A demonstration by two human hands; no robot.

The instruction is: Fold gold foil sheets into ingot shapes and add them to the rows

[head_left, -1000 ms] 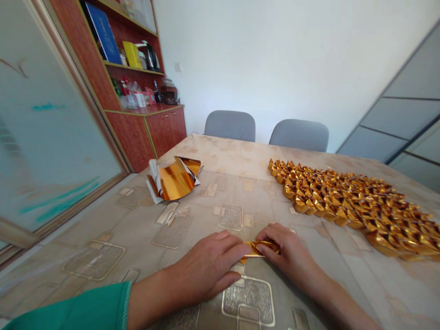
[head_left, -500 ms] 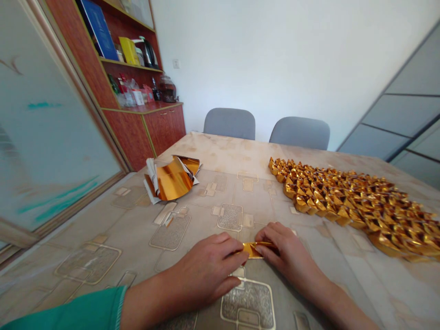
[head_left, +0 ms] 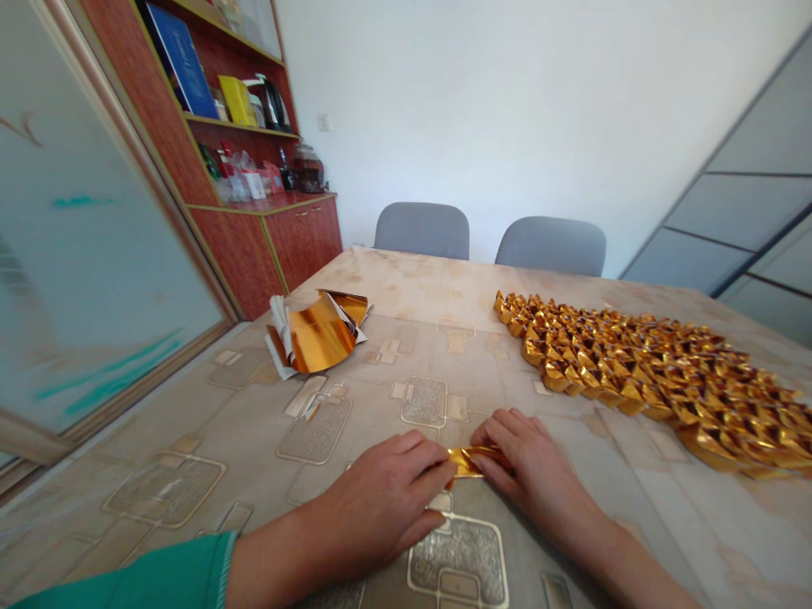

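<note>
Between my two hands, low over the patterned tablecloth, is a small folded piece of gold foil paper (head_left: 466, 463). My left hand (head_left: 399, 482) has its fingers closed on the left end of the foil, covering that end. At the other end my right hand (head_left: 526, 457) pinches the foil between thumb and fingers, hiding part of it. To the right lie several rows of folded gold foil pieces (head_left: 622, 364), packed close together. A loose stack of gold foil sheets (head_left: 320, 332) with white backs lies curled on the left of the table.
The table (head_left: 444, 279) has a patterned cloth. Two grey chairs (head_left: 422, 228) stand at its far side by the white wall. A wooden cabinet (head_left: 304, 237) with bottles and a kettle is at the back left, beside a frosted glass door (head_left: 95, 254).
Both hands stay almost where they were, still gripping the foil. The view has shifted very slightly; the stack and the rows of folded pieces look the same.
</note>
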